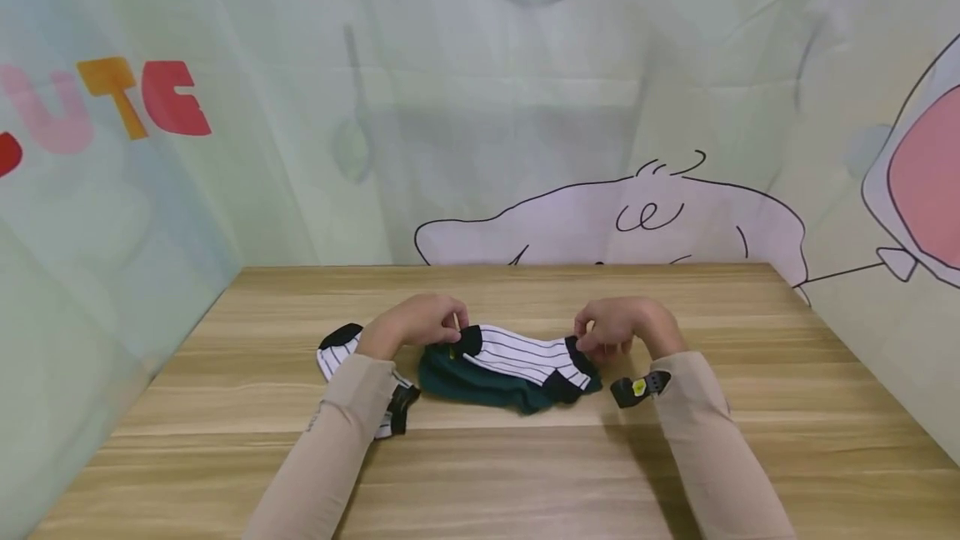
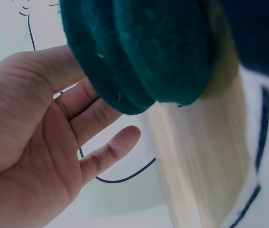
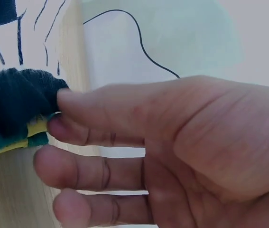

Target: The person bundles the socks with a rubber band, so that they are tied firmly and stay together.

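My right hand [image 1: 618, 326] pinched the black cuff [image 3: 27, 90] of a white pinstriped fabric sock [image 1: 521, 354] over a fuzzy dark-green sock [image 1: 480, 386]; whether my left hand [image 1: 422, 319] gripped, I couldn't tell

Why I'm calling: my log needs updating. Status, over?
Right hand pinches striped sock by black cuff; left hand at its toe, grip unclear. Green sock lies beneath. No obstruction visible.
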`<state>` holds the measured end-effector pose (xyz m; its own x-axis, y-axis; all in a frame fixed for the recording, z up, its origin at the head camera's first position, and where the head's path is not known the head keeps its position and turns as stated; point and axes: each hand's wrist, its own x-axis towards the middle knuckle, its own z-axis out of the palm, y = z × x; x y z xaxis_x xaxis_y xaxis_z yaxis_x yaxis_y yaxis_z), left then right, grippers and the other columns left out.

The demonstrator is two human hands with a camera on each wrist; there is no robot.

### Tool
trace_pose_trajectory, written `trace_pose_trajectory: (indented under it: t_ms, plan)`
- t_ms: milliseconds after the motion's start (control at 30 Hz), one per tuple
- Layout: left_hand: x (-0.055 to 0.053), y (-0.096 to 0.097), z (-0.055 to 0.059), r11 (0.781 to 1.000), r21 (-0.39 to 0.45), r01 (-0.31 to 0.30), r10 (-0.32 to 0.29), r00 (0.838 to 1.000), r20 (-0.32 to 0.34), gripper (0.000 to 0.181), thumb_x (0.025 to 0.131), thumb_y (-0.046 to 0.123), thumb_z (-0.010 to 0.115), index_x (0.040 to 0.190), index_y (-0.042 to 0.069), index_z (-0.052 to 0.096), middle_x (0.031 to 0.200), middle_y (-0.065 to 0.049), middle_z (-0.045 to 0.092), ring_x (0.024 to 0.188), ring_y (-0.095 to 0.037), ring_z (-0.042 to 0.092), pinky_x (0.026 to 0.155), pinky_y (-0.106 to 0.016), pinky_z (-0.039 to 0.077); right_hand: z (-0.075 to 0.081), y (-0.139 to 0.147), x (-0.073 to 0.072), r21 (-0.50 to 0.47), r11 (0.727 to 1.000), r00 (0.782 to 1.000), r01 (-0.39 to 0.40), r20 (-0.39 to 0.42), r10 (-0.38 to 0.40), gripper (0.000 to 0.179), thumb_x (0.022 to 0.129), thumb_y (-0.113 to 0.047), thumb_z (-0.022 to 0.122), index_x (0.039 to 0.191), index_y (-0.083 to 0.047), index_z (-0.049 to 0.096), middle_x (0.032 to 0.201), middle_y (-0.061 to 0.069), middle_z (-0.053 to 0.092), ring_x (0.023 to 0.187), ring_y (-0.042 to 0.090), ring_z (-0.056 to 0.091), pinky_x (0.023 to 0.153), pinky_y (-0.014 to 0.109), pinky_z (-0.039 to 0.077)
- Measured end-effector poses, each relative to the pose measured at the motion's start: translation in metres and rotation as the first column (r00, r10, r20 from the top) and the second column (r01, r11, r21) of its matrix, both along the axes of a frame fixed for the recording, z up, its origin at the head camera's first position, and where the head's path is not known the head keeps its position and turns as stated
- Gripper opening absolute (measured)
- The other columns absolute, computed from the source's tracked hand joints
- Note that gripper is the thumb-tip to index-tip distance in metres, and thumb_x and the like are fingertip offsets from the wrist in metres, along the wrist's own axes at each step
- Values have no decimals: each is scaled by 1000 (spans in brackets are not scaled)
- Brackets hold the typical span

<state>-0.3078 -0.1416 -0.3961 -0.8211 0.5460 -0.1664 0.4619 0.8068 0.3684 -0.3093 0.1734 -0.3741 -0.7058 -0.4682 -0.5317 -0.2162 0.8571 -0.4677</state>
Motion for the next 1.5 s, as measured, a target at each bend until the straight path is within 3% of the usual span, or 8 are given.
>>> trace_pose_trajectory:
  t_ms: [167, 400, 700, 1000, 1233, 1400, 1500]
  plan:
    - [1, -1, 0, 1000, 11, -16, 16, 1000, 15, 9, 97, 12, 67, 105, 11, 70, 92, -1, 69, 85, -16, 62, 84, -37, 53, -6, -4, -2, 5, 1000, 1000, 16, -15, -16, 14, 100, -25, 63, 98, -11, 63, 77, 3, 60, 67, 16, 55, 60, 29, 46]
    - [3, 0, 0, 1000, 2, -4, 4, 1000, -4, 8, 95, 11, 69, 103, 11, 71, 86, 1, 67, 80, -15, 60, 80, -34, 52, -7, -8, -1, -20, 1000, 1000, -9, 18, 10, 12, 99, -19, 63, 90, -11, 60, 70, 0, 53, 63, 14, 49, 57, 27, 40]
    - [1, 2, 1, 1000, 2, -8, 8, 1000, -3, 8, 92, 13, 73, 100, 11, 72, 84, 2, 68, 80, -14, 60, 81, -34, 51, -4, -3, -1, 33, 997, 998, -66, 6, 66, 16, 96, -22, 66, 85, -10, 64, 66, -2, 55, 61, 12, 50, 58, 27, 43]
    - [-2, -1, -3, 1000, 27, 14, -14, 1000, 22, 9, 93, 13, 73, 102, 14, 71, 88, 2, 69, 84, -14, 62, 84, -36, 52, -6, -2, -1, -19, 1000, 1000, -20, -4, 20, 15, 94, -23, 70, 90, -11, 62, 70, -1, 55, 62, 12, 49, 56, 27, 41]
    - [0, -6, -1, 997, 64, 46, -50, 997, 57, 16, 93, 13, 72, 108, 13, 69, 92, 1, 68, 87, -14, 63, 86, -35, 52, -9, -1, -5, -101, 994, 1000, -30, -12, 29, 15, 94, -20, 70, 104, -11, 63, 89, 4, 60, 72, 16, 53, 59, 28, 42]
    - [3, -11, 3, 992, 103, 71, -78, 995, 68, 18, 93, 12, 71, 111, 12, 68, 95, 0, 67, 90, -15, 62, 87, -34, 52, -9, -3, -7, -104, 994, 997, -31, -78, 23, 19, 94, -21, 70, 112, -15, 66, 109, 8, 64, 92, 23, 58, 72, 35, 48]
    - [4, -15, 6, 990, 120, 71, -81, 994, 74, 18, 94, 11, 70, 113, 11, 68, 98, -1, 67, 92, -16, 62, 87, -35, 52, -9, -4, -7, -97, 994, 992, -44, -123, 32, 21, 94, -22, 70, 114, -16, 67, 113, 7, 65, 100, 24, 59, 82, 42, 49]
